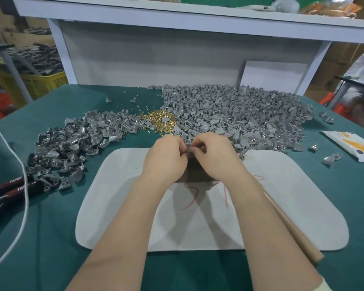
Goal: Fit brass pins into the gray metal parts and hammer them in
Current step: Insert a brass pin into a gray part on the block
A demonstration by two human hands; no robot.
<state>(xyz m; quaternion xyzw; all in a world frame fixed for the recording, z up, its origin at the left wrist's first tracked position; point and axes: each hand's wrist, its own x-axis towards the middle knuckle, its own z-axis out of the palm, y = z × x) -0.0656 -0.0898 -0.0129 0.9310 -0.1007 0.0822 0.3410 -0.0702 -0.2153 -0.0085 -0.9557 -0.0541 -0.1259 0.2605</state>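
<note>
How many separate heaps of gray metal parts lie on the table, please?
2: a smaller heap left of the brass pins, a larger heap right of them. Loose strays lie apart, and the left hand and right hand may hide others.

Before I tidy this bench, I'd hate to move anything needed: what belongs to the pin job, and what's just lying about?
Job: gray part pinched between left hand and right hand; brass pins; gray parts pile; white mat.
Lying about: black-handled tool; white cord; yellow-and-white packet.
</note>
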